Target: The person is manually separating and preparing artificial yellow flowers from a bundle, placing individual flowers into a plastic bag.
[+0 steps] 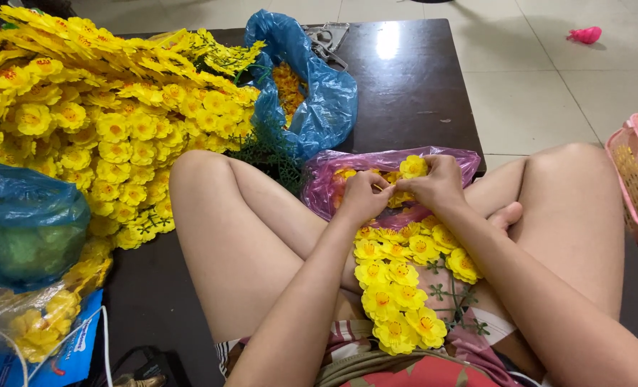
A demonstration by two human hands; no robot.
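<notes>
— While both hands meet over the purple bag (459,162), what's in hand?
— Left hand (362,198) and right hand (436,185) each keep a narrow grip on a yellow flower (413,167), fitting it onto the flower stem (402,287) across the lap.
— Next?
— Probably pressing it home squarely.

Both arms are showing bare all the way up, no sleeves, no watch, no rings or bracelets that I can spot on the left hand (362,197) or the right hand (437,185). Legs are going bare too, feet without socks. Down at 6 o'clock the person is wearing shorts (347,335) in a striped fabric, pinkish and pale bands, plus a reddish top (433,373) with a lighter pattern peeking in at the frame's bottom edge. Nails are looking short and plain.
</notes>
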